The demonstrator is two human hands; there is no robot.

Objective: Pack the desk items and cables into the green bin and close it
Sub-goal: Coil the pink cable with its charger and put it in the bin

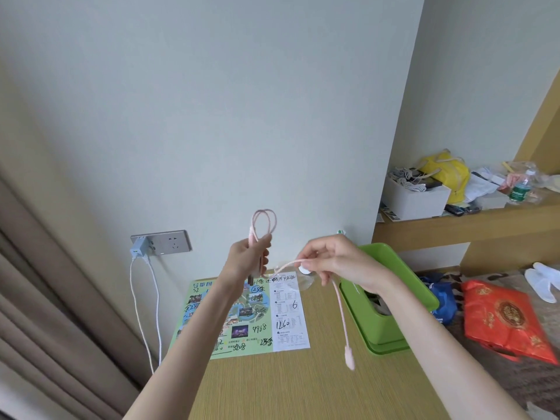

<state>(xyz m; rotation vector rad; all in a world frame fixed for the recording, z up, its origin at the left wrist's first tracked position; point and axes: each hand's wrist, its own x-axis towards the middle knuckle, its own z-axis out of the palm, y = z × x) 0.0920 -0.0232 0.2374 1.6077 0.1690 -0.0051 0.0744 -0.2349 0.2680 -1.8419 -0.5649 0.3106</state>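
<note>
Left grip (pixel 247 259) clasps loops of one pink cable (pixel 340 309), right grip (pixel 336 262) pinches its dangling end, near one green bin (pixel 391 331).

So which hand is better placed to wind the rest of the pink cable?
Right hand: it pinches the loose strand of the pink cable, plug end dangling below. The left hand grips the loops.

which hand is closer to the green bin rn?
Right. The right hand, pinching the cable, is at the left rim of the bin; the left hand, gripping its loops, is further left over the map.
</note>
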